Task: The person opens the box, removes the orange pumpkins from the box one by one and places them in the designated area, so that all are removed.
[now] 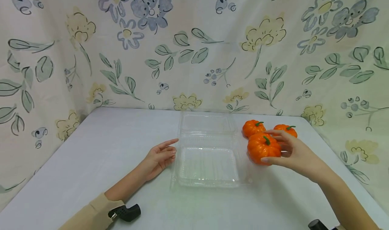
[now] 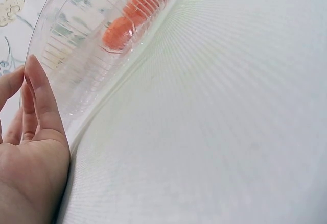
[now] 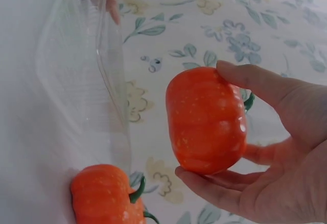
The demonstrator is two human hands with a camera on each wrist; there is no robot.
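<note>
My right hand (image 1: 293, 154) grips a small orange pumpkin (image 1: 263, 149) with a green stem, thumb on one side and fingers on the other. In the right wrist view this pumpkin (image 3: 207, 121) appears lifted off the table. A clear plastic clamshell box (image 1: 208, 183) lies with its lid (image 1: 208, 122) folded back, left of the pumpkin. Beside the box's left edge is my left hand (image 1: 159, 159), fingers fairly straight and fingertips at the rim. Whether they press on the rim is hard to tell. In the left wrist view, orange pumpkins (image 2: 118, 33) show through the clear plastic.
Two more pumpkins stand behind the held one: one at the back left (image 1: 253, 128), the other (image 1: 285, 129) partly hidden by my right hand. A white table (image 1: 121, 132) lies beneath everything. Floral cloth (image 1: 188, 78) hangs behind and along both sides.
</note>
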